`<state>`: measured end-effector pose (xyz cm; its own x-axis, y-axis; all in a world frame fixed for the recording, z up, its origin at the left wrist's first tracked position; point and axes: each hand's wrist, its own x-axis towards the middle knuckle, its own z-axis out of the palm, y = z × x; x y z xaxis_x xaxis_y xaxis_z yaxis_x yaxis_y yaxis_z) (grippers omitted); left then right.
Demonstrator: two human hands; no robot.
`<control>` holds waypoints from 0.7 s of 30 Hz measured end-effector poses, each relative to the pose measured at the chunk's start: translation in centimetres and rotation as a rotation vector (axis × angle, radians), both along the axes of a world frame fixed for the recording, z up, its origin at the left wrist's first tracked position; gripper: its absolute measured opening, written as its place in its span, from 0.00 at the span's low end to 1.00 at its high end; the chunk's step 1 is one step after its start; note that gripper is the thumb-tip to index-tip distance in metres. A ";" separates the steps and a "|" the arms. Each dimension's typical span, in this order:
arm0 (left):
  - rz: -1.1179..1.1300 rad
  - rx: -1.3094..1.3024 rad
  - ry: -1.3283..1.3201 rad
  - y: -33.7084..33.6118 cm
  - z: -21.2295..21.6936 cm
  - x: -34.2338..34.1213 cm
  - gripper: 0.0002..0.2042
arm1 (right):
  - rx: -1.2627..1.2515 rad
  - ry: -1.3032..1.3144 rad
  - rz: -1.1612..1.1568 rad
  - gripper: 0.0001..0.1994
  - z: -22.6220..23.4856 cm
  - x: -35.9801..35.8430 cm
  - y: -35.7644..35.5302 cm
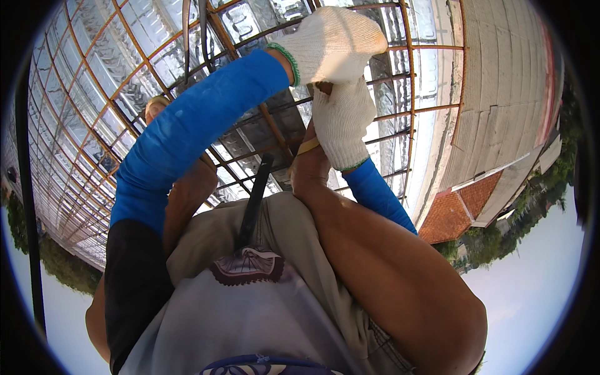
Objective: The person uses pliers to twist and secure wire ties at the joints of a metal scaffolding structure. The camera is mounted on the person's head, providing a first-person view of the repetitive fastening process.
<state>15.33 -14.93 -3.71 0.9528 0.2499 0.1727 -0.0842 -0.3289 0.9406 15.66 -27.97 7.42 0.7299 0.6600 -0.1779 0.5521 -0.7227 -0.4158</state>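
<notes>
My left hand (334,45), in a white knit glove with a green cuff, is bent over near the top of the view. Its fingers look closed, but what they hold is hidden. Just below it, touching or nearly so, my right hand (345,122) wears a matching glove and also appears closed. A small brown patch shows where the two gloves meet; I cannot make out what it is. Both hands are over a grid of rusty rebar (409,69) lying above shiny metal sheeting (428,78). Blue sleeves cover both forearms.
My feet stand on the grid; a tan strap (308,146) crosses the right one. A dark bar (255,200) slants between my legs. Dark thin strips (204,34) lie at the top. Grey corrugated roofing (503,87) borders the deck on the right, beyond it a red tiled roof (445,215) and trees.
</notes>
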 end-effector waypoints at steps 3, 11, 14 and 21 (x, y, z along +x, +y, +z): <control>-0.097 0.223 0.026 -0.1 2.3 2.0 0.15 | -0.007 0.003 -0.070 0.15 0.0 0.1 -0.6; -0.186 0.590 0.217 -1.3 5.4 3.7 0.15 | 0.165 0.456 -0.300 0.20 0.4 -1.1 -0.9; -0.174 0.423 0.059 -4.3 3.2 4.2 0.18 | 0.146 0.750 -0.407 0.19 0.3 -1.3 -2.4; -0.103 -1.283 0.196 -16.3 -1.1 3.1 0.23 | 0.206 1.285 -0.423 0.19 0.4 -1.9 -4.7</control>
<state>18.41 -31.21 -4.80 0.9594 0.0569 -0.2764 0.1183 0.8081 0.5771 13.75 -32.64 7.87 0.2777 0.5264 -0.8036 -0.5464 -0.6014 -0.5828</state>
